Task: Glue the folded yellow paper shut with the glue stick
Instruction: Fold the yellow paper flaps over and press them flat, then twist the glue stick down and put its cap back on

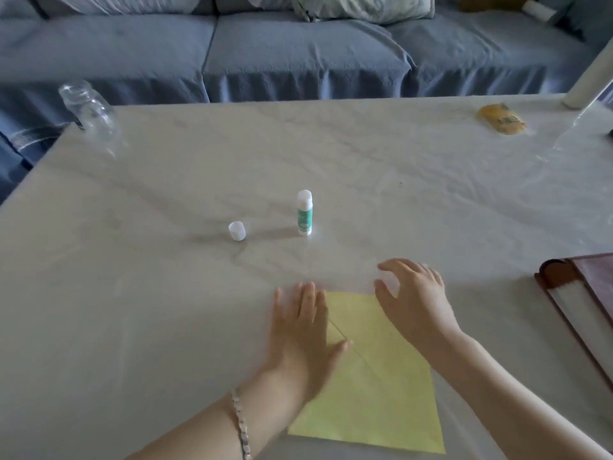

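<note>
Head view: the left hand [303, 330] lies flat, fingers spread, on the yellow paper [374, 386]; the right hand [414, 300] hovers open above it. The glue stick [304, 212] stands uncapped beyond, its cap [237, 231] beside it.

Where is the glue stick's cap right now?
The cap sits on the table near mid-frame, just left of the upright, uncapped glue stick and beyond both hands.
</note>
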A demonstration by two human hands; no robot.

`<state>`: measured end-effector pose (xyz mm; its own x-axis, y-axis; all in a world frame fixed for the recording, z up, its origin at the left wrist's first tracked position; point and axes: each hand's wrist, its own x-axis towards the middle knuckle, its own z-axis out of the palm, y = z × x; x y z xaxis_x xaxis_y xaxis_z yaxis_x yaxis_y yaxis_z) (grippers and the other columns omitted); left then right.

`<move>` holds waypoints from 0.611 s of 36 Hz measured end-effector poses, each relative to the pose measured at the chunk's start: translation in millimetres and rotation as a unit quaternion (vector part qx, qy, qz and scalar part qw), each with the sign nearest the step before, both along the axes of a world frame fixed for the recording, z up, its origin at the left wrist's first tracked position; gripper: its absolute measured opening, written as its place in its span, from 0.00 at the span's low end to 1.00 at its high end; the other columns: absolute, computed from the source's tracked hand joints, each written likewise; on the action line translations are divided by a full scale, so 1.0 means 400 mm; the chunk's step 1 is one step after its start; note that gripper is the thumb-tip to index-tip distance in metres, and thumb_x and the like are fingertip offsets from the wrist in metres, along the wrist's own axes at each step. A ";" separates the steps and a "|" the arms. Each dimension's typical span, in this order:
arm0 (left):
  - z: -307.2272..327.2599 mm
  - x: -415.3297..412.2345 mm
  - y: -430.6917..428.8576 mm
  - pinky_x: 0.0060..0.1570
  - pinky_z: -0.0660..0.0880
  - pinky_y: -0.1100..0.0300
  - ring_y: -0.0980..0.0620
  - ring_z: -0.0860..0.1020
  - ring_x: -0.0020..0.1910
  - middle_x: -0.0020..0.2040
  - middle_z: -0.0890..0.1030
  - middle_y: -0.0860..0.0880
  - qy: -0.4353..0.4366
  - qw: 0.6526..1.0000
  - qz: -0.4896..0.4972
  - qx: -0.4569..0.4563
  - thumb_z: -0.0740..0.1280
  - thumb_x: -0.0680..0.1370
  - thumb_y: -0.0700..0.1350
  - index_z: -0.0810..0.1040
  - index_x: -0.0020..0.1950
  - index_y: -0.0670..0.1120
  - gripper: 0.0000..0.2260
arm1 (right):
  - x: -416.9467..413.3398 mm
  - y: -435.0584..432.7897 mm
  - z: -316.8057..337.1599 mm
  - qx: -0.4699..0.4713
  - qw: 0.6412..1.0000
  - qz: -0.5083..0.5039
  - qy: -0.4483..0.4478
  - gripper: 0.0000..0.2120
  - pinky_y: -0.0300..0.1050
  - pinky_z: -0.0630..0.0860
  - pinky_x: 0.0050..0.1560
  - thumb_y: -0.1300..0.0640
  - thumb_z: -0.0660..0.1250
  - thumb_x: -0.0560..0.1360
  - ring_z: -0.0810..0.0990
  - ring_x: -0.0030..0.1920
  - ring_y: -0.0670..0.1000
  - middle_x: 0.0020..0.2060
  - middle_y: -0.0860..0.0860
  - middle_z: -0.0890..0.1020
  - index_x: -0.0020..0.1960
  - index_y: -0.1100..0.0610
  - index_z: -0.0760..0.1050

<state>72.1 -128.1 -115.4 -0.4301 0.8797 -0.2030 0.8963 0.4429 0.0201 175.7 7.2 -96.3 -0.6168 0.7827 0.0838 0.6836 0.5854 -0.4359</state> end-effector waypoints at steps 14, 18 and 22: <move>0.074 -0.197 -0.005 0.63 0.64 0.56 0.43 0.68 0.64 0.63 0.70 0.44 -0.132 0.957 0.087 0.243 0.57 0.77 0.52 0.70 0.64 0.43 0.19 | -0.333 0.041 0.009 -0.241 0.949 -0.033 0.200 0.24 0.38 0.65 0.51 0.54 0.71 0.69 0.74 0.58 0.52 0.57 0.53 0.77 0.63 0.56 0.70; 0.083 -0.259 0.008 0.59 0.64 0.63 0.48 0.70 0.63 0.62 0.72 0.45 -0.240 0.912 0.176 0.284 0.65 0.75 0.44 0.72 0.62 0.44 0.16 | -0.356 0.053 0.002 -0.236 0.948 -0.041 0.210 0.10 0.41 0.66 0.40 0.57 0.69 0.70 0.76 0.47 0.53 0.44 0.54 0.79 0.49 0.60 0.76; 0.085 -0.279 0.024 0.58 0.67 0.65 0.53 0.74 0.59 0.60 0.75 0.49 -0.306 0.875 0.193 0.322 0.69 0.73 0.41 0.72 0.61 0.45 0.18 | -0.348 0.043 0.030 -0.279 0.925 -0.075 0.245 0.15 0.49 0.70 0.35 0.55 0.71 0.69 0.70 0.35 0.52 0.30 0.55 0.72 0.37 0.67 0.74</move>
